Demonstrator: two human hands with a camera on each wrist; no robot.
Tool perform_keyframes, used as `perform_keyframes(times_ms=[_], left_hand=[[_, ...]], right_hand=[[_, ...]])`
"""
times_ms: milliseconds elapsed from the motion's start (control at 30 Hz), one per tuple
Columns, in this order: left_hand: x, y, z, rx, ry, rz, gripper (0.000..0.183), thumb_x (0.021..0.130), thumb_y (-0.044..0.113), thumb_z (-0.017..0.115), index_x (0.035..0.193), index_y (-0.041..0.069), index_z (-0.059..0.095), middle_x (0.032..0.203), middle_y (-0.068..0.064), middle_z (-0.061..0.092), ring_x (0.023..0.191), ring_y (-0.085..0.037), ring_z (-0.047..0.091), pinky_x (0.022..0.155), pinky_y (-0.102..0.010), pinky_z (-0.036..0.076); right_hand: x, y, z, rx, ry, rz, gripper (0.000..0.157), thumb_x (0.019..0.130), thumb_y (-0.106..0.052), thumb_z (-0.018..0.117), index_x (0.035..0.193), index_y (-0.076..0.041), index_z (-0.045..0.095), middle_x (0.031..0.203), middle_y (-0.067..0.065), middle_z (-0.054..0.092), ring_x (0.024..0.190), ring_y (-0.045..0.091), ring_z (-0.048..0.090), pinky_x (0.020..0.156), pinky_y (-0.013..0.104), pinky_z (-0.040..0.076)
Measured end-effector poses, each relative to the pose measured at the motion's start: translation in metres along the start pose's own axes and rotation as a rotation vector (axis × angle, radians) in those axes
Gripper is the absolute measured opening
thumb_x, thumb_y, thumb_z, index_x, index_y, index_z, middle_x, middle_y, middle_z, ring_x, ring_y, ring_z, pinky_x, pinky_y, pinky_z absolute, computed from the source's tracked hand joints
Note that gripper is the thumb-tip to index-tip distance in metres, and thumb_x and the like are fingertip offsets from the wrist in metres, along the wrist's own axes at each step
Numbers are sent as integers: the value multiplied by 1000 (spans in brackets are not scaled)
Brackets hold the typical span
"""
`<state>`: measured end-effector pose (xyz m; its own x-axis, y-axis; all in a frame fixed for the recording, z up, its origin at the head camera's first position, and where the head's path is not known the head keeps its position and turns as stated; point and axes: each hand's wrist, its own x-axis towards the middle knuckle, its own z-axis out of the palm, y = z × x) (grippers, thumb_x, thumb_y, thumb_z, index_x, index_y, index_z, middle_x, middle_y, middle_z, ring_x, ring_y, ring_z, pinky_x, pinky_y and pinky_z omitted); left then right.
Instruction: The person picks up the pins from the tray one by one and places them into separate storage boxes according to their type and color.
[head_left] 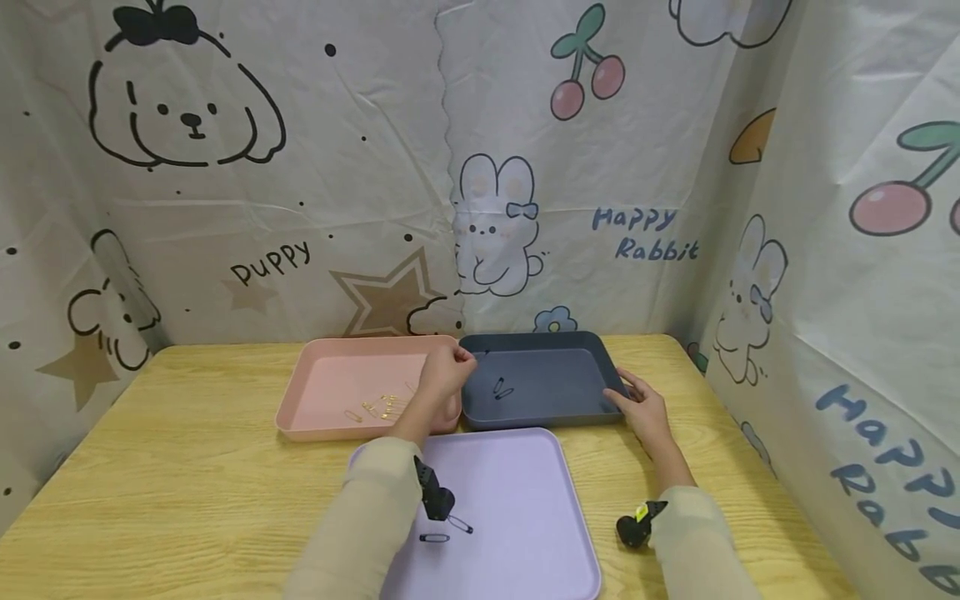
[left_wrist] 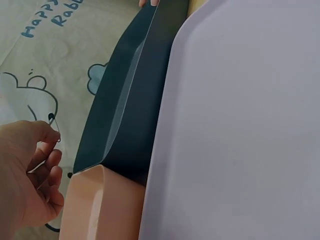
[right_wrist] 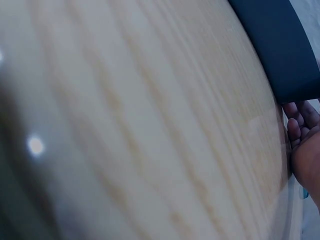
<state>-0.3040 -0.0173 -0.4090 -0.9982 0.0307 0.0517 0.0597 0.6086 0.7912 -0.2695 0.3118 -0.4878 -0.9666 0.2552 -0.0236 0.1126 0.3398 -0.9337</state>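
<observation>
My left hand is above the place where the pink tray and the dark blue-grey tray meet. Between its thumb and index finger it pinches a black-headed safety pin. At the dark tray's right end, my right hand holds the rim, thumb over the edge and fingers along the outside. A few black safety pins lie in the dark tray. Several gold safety pins are in the pink one, partly behind my left forearm.
Nearest me is a lavender tray, with two black safety pins visible beside my left sleeve. All the trays stand on a wood-grain table. A printed cloth hangs behind and at both sides.
</observation>
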Motion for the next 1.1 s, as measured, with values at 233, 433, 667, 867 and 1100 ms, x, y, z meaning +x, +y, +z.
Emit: perform_keyframes(times_ms=[233,433,667,867,1100], left_hand=[[0,1,9,-68,-16,-85,15,89,20,58,93,7,66,91,-7,60,84,-20,53,71,-28,45],[-1,2,17,-135,-13,-97,12,87,15,58,93,6,64,95,-8,60,86,-20,53,75,-30,46],[4,-2,27,-38,4,-74,13,84,16,60,88,6,67,89,-8,64,79,-19,55,70,-30,45],[7,-5,33,6,47,-40,13,83,15,61,86,5,68,86,-9,65,78,-21,56,70,-31,46],[8,-6,36,57,52,-44,11,84,13,61,86,5,68,88,-9,66,78,-21,58,72,-33,47]], right_hand=[[-1,1,1,-24,13,9,65,84,-37,68,141,-19,43,145,8,40,130,23,39,78,7,36],[-3,-1,0,8,0,2,64,85,-33,68,142,-17,42,143,12,42,128,25,41,75,6,37],[-4,-4,0,4,-7,-15,64,85,-33,68,141,-16,42,145,12,40,129,26,40,75,6,37],[-3,-4,-1,-10,2,-12,62,86,-31,67,141,-17,43,146,11,39,129,25,40,79,9,38],[-1,-3,0,3,-1,-5,63,85,-33,68,141,-18,44,146,11,39,130,25,39,88,19,41]])
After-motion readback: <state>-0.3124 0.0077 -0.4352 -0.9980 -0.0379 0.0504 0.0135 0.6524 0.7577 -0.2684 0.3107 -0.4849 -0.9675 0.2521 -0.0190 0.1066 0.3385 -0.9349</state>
